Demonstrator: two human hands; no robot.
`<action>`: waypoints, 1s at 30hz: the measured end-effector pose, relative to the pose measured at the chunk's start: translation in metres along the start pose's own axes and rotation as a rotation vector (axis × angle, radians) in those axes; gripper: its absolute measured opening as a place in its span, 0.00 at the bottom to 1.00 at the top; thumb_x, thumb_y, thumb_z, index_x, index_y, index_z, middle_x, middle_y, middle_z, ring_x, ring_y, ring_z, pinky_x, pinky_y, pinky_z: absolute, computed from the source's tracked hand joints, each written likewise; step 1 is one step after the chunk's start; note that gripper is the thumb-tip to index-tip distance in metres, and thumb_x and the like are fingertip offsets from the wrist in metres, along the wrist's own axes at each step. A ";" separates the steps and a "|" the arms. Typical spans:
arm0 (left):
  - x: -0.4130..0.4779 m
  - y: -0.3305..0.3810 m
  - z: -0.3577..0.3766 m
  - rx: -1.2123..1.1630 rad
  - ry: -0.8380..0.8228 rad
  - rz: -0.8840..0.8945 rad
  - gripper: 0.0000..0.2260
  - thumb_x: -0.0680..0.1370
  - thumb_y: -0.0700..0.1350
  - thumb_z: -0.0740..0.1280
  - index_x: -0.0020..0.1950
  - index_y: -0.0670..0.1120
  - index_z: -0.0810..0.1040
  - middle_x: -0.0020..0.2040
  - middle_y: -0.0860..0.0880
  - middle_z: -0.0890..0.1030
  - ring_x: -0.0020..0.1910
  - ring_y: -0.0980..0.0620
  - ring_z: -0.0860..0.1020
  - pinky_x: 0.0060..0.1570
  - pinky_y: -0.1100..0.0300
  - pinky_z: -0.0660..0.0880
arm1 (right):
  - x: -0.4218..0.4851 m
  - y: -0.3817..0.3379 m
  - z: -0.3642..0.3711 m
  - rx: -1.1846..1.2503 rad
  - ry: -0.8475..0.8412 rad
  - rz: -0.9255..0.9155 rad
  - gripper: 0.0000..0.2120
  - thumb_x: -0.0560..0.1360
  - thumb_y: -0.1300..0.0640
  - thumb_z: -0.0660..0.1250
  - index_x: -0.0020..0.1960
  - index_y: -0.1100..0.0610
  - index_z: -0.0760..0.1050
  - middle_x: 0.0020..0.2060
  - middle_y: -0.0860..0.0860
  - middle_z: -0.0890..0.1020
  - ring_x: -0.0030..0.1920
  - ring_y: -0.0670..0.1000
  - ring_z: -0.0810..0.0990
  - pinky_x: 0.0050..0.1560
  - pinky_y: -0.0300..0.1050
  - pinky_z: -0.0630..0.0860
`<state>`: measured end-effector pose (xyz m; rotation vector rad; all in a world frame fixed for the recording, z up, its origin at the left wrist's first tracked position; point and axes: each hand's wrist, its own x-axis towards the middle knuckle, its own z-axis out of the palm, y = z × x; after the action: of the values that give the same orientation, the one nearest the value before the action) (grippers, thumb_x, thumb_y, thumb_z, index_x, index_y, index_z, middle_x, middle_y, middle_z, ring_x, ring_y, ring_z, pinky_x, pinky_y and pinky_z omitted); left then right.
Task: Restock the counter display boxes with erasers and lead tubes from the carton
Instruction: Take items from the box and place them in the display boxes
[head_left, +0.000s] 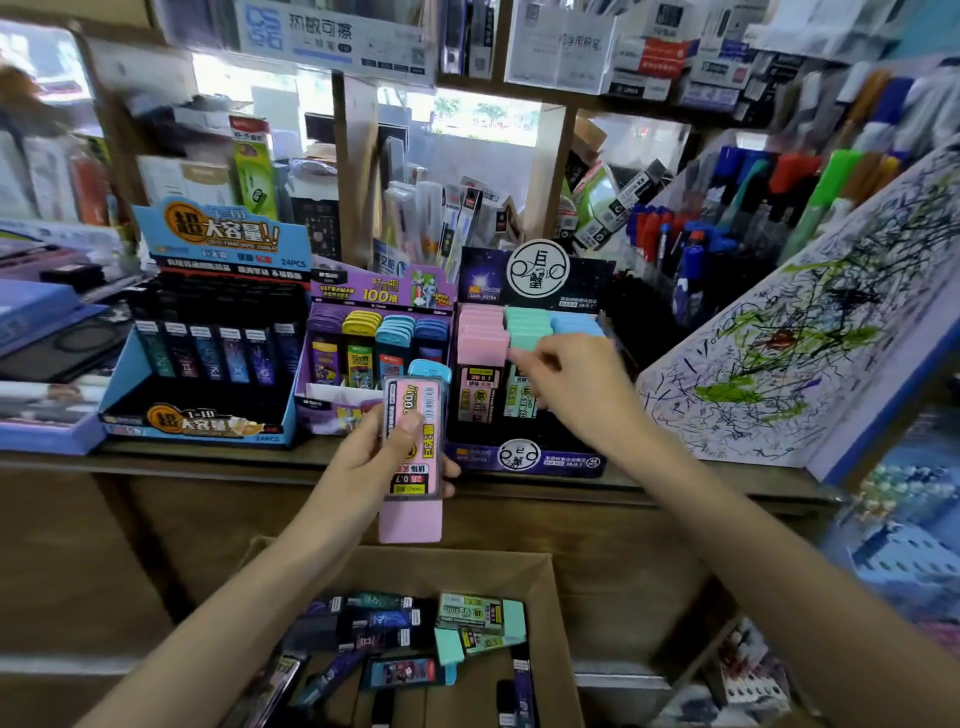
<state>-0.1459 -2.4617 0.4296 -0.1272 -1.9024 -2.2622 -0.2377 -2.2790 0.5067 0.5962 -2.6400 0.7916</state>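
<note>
Two lead tubes, pink tube (413, 452) in front, blue tube (431, 370) behind, gripped upright in left hand (374, 462) at tabletop (208, 460) edge, above carton (493, 569) of more tubes; right hand (566, 384) blurred, fingers curled at green tube (530, 338) in purple display box (524, 457); grip cannot be told.

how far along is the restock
Done: the right display box already holds pink, green and blue rows. In hand: left hand grips a pink tube; right hand reaches at that box's rows. Left: many tubes lie in the carton.
</note>
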 end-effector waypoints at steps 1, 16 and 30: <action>0.000 0.000 -0.001 0.007 0.007 0.003 0.17 0.74 0.57 0.62 0.59 0.51 0.73 0.43 0.42 0.85 0.38 0.47 0.83 0.35 0.62 0.78 | -0.011 -0.010 0.005 0.186 -0.079 0.004 0.19 0.77 0.45 0.62 0.36 0.57 0.77 0.30 0.51 0.81 0.31 0.48 0.81 0.35 0.44 0.77; -0.002 0.005 -0.048 0.003 0.227 -0.006 0.09 0.72 0.46 0.69 0.51 0.49 0.76 0.41 0.54 0.84 0.45 0.57 0.81 0.40 0.65 0.77 | -0.071 -0.035 0.069 0.993 -0.509 0.420 0.11 0.75 0.61 0.67 0.56 0.62 0.76 0.49 0.55 0.84 0.44 0.50 0.83 0.44 0.42 0.79; -0.014 0.001 -0.007 0.139 -0.073 -0.045 0.17 0.71 0.53 0.67 0.56 0.46 0.74 0.45 0.48 0.84 0.37 0.55 0.80 0.33 0.61 0.77 | -0.021 -0.024 -0.001 0.919 -0.017 0.209 0.08 0.71 0.63 0.70 0.49 0.54 0.77 0.42 0.51 0.85 0.42 0.49 0.83 0.38 0.36 0.78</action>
<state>-0.1319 -2.4672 0.4274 -0.1509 -2.1130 -2.1726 -0.2078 -2.2905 0.5092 0.5169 -2.2497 2.0868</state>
